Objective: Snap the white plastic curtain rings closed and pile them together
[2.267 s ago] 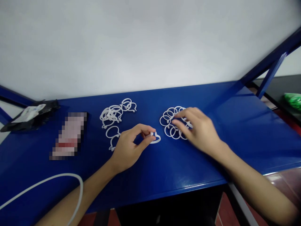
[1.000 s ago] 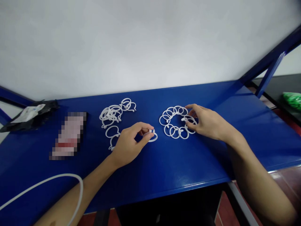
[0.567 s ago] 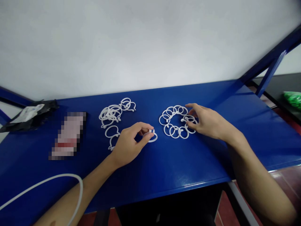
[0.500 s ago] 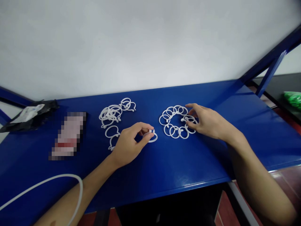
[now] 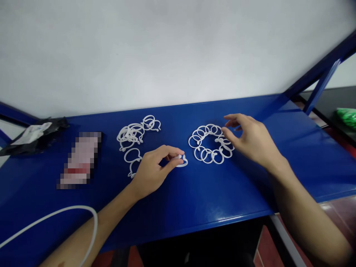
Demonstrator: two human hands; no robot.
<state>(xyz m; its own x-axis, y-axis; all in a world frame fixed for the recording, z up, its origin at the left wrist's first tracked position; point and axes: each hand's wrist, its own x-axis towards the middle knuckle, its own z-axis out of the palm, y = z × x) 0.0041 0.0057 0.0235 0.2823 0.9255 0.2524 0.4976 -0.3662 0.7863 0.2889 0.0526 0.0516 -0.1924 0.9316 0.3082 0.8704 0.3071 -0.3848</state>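
While the left hand [image 5: 151, 171] pinches a single ring [image 5: 182, 161] as before, the right hand [image 5: 251, 139] has lifted, fingers spread, off the ring cluster [image 5: 210, 144] on the surface [image 5: 194, 193].

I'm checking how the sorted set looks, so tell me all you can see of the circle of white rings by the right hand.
The circle of white rings is about a dozen thin hoops, plastic by the look, lying flat on the blue shelf. They overlap neighbour to neighbour in a rough loop around a bare blue middle. Several show a small clasp nub. The right hand is at the loop's right side, its fingertips by the rings there; actual contact cannot be told. The left hand is apart from it.
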